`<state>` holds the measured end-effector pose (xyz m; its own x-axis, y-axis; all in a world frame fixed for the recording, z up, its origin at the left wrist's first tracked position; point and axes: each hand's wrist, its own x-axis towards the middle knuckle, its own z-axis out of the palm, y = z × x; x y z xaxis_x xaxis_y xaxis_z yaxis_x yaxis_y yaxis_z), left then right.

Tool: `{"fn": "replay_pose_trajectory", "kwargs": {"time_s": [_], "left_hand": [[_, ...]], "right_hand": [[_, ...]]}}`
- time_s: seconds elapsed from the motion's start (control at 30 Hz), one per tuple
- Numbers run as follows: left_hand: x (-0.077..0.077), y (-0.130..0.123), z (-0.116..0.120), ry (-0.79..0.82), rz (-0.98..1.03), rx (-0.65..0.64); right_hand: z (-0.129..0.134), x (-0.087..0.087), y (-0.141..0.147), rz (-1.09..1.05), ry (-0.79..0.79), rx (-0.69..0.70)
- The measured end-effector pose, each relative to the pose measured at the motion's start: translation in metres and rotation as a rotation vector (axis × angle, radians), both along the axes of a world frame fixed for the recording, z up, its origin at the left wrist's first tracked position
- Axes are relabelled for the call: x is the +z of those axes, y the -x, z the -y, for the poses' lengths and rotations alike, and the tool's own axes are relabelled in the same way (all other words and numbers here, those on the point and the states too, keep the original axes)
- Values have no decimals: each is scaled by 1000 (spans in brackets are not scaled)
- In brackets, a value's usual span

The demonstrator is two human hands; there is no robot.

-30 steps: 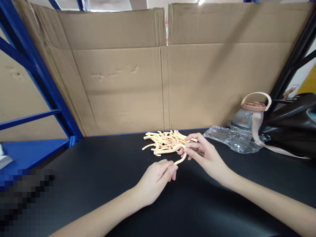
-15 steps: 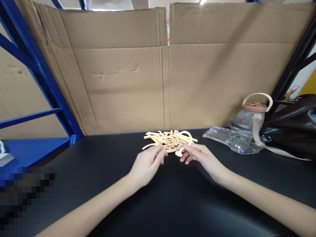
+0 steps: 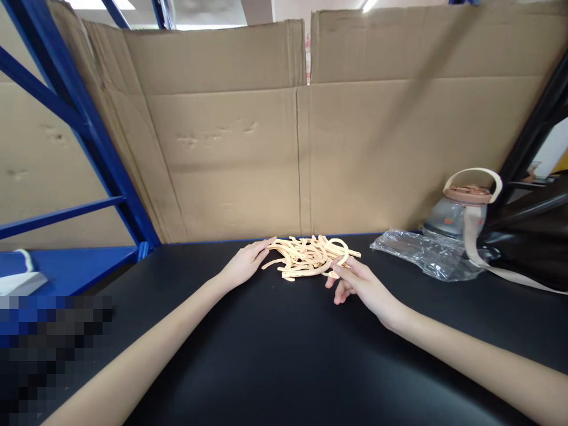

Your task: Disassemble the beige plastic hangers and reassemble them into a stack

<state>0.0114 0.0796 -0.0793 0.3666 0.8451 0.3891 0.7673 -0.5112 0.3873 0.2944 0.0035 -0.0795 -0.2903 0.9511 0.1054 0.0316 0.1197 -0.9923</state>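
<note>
Left hand (image 3: 246,262) at the pile of strips (image 3: 306,255) near the worktop's (image 3: 284,349) back edge, grip unclear — right hand (image 3: 361,285) pinching a curved strip (image 3: 347,251) — wide worktop between the forearms (image 3: 461,343).

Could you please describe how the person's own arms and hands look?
The left forearm and right forearm are bare as far as they show, with no sleeve, cuff, watch or bracelet visible. The left hand and right hand are ungloved, and no rings can be made out.

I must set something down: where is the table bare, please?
Bare: the table between left forearm and right forearm; table between left forearm and blue frame. Crowded: the pale strips between left hand and right hand; farther right, clear plastic and bottle.
</note>
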Motion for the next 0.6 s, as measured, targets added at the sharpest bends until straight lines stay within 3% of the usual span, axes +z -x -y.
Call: {"fn": "replay_pose_trajectory", "kwargs": {"time_s": [0.27, 0.6], "left_hand": [[6, -4, 8, -33, 100, -18], [41, -23, 35, -105, 630, 97]], "right_hand": [[1, -1, 1, -19, -4, 11], [0, 0, 0, -36, -17, 14]]}}
